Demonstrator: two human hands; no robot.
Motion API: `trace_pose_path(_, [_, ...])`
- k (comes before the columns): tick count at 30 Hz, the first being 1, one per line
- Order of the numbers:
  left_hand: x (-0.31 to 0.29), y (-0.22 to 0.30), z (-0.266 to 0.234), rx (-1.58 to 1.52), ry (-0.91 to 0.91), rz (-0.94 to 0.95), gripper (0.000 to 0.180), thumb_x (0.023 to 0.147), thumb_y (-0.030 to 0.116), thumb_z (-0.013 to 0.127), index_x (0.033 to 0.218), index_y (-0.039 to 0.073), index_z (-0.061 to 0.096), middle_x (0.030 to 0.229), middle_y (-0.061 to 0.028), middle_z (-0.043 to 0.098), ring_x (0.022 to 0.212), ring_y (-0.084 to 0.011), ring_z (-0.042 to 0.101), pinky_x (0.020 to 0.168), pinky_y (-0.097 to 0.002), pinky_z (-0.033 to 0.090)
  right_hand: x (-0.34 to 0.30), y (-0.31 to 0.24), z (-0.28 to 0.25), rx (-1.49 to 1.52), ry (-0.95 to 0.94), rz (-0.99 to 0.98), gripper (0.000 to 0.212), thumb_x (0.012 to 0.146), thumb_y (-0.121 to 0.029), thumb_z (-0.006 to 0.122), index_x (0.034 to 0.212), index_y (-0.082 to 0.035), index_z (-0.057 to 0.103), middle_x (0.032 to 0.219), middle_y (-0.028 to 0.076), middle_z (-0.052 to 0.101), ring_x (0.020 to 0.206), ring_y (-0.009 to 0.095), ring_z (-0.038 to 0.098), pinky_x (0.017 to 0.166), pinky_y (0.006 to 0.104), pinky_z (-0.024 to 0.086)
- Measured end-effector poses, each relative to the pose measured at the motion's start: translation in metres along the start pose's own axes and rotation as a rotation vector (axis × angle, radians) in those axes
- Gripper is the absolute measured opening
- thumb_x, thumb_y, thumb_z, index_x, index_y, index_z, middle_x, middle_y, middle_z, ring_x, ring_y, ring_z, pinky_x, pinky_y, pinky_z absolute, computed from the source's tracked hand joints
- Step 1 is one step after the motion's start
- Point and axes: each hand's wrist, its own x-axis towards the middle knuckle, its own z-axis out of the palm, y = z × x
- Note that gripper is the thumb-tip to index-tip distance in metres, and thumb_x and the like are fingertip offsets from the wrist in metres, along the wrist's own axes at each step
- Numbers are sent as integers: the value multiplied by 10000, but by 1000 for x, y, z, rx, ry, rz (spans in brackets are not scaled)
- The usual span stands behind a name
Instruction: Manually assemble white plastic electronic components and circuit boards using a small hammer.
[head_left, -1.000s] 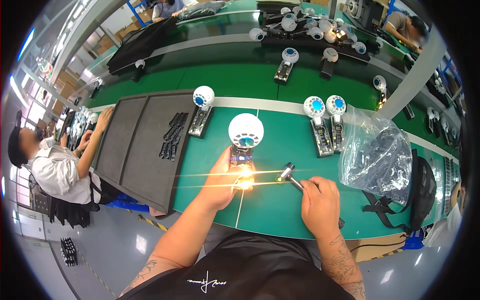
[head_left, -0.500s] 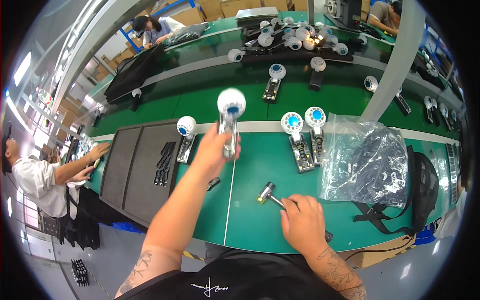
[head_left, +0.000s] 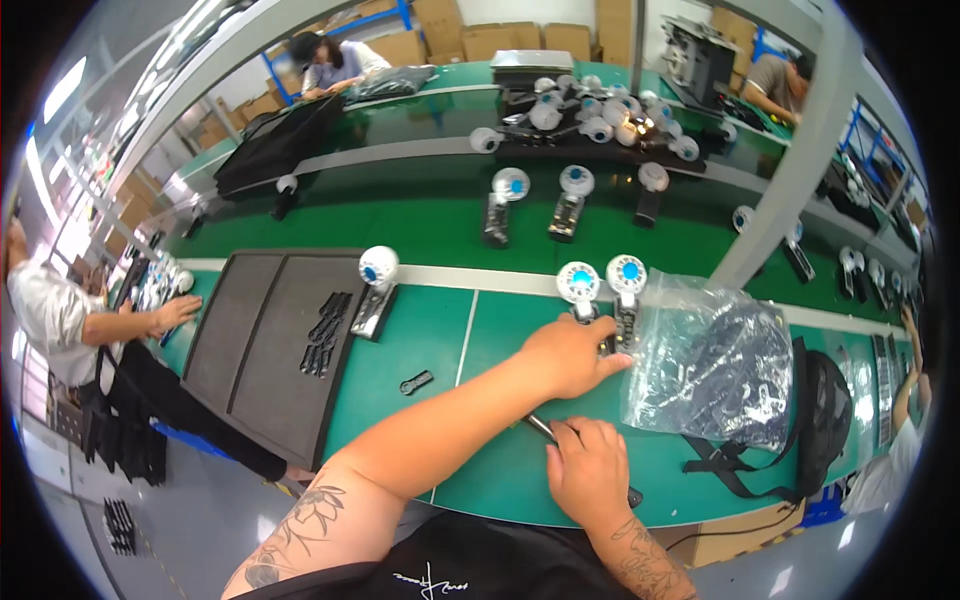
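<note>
My left hand point(head_left: 568, 357) reaches across to the right and closes over the handle of a handheld device point(head_left: 579, 284) with a round white head and a blue centre; most of that handle is hidden under my fingers. Right beside it lies a similar device point(head_left: 627, 275), its dark handle showing circuit parts. Nearer to me, my right hand point(head_left: 590, 470) is wrapped round a hammer point(head_left: 541, 427) resting on the green table; my left forearm covers the hammer's head. Beyond the table edge, another such device point(head_left: 511, 185) lies on the green belt.
A dark tray point(head_left: 255, 340) holding several black strips is at the left, with a device point(head_left: 378, 267) by its edge. One small black piece point(head_left: 416, 382) lies mid-table. On the right are a clear plastic bag point(head_left: 715, 365) and a black strapped bag point(head_left: 822, 405). A metal post point(head_left: 790, 150) rises there.
My left hand has let go of the device it held, which now lies on the belt, and has swung right to another device. My right hand stays on the hammer.
</note>
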Motion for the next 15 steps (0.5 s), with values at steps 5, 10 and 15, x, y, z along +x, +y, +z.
trace_pose_path(5, [-26,-23,-36,-374,-4,-32,364,1030,305,599,1336,113,555,1053,-168,696,901,-325,680,823,-432,574,-3,-8,-1,-8,-22,-27,334,835,-108,742,1165,-66,718,1166,102,666,1020,325,617,923,418,506])
trace_pose_path(10, [-124,-81,-97,-975,105,100,307,974,42,523,1238,73,677,1118,-99,622,903,-180,621,791,-308,549,3,-8,4,-11,2,-34,323,843,-79,725,1165,-53,711,1159,121,665,1015,339,613,924,427,507])
trace_pose_path(15, [-248,-145,-146,-169,640,-456,214,923,153,711,1118,98,782,1116,-121,569,933,-245,586,853,-365,518,3,-9,2,5,5,-40,316,851,-59,714,1166,-42,704,1159,133,660,1018,342,608,927,429,505])
